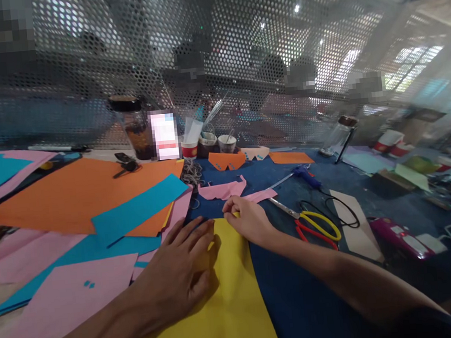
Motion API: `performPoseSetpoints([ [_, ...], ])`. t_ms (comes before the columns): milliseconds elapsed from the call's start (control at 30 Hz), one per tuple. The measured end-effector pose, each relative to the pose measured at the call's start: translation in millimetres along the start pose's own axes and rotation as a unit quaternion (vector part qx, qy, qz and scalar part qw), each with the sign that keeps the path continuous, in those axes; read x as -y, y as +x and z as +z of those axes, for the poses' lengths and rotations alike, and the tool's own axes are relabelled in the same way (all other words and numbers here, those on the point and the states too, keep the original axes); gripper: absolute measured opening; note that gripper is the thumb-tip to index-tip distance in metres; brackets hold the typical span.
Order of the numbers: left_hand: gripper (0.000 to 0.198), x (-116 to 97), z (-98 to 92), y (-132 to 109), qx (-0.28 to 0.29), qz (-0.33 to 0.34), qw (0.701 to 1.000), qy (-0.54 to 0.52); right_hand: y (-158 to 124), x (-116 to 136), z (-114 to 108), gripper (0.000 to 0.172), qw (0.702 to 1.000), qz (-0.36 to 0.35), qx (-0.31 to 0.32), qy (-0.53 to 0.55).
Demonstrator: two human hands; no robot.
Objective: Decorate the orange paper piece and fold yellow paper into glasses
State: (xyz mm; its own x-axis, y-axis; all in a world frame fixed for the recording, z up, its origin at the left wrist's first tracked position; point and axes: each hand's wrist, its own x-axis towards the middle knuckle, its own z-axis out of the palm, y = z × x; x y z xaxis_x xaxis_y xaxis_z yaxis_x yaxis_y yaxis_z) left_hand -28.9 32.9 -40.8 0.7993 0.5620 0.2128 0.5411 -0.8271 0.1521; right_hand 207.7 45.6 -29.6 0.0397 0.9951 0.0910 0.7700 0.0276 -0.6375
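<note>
A yellow paper sheet (229, 305) lies on the dark blue table cover in front of me. My left hand (179, 268) rests flat on its left part, fingers stretched out and together. My right hand (248, 219) pinches the sheet's far top edge, fingers curled. A torn pink paper piece (225, 189) lies just beyond my right hand. Scissors with red and yellow handles (313, 224) lie to the right of my right hand, untouched.
Large orange (66, 196), blue (138, 208) and pink (74, 292) paper sheets cover the table's left. Small cups (207, 145) and a dark-lidded jar (135, 127) stand at the back by a perforated metal screen. A purple device (397, 235) lies right.
</note>
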Motion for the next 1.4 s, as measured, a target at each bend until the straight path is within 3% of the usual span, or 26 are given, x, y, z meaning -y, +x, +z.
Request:
performPoseSetpoints([
  [500, 0.068, 2.6, -0.9, -2.0, -0.015, -0.003, 1.0, -0.023, 10.8, -10.3, -10.8, 0.011, 0.997, 0.025, 0.022, 0.076],
  [900, 0.073, 6.7, 2.6, -1.7, 0.01, 0.002, 1.0, -0.008, -12.5, -5.4, -18.7, 0.02, 0.996, 0.063, -0.002, 0.064],
  [1400, 0.067, 3.9, 2.6, -0.9, 0.01, 0.001, 1.0, 0.003, -21.8, -8.1, -7.1, 0.022, 0.999, 0.016, -0.036, 0.03],
])
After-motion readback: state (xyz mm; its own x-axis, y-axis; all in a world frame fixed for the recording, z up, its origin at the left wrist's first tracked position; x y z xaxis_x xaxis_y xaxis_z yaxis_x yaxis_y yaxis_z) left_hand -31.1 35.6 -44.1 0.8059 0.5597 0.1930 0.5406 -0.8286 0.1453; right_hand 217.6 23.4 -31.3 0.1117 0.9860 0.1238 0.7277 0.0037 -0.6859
